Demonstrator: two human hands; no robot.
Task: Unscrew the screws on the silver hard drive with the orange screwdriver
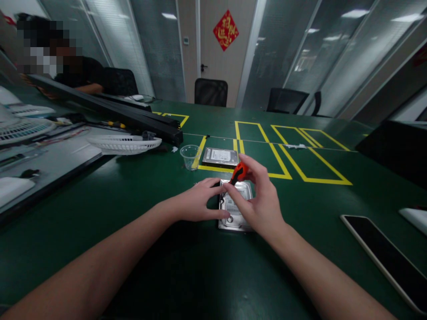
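A silver hard drive (239,209) lies flat on the green table (140,209) in front of me. My left hand (200,200) rests on the drive's left edge, thumb and fingers pinching its side. My right hand (258,198) is closed around a small screwdriver with an orange handle (239,171), its tip pointing down at the drive's upper left part. A second hard drive (220,156) lies further back inside a yellow taped box, next to a clear plastic cup (190,156).
Yellow tape boxes (300,155) mark the table's far side. A white fan grille (125,143) and a long black bar (110,109) lie at the left, where another person (76,73) sits. A dark tablet (383,258) lies at the right. Black chairs (211,92) stand behind.
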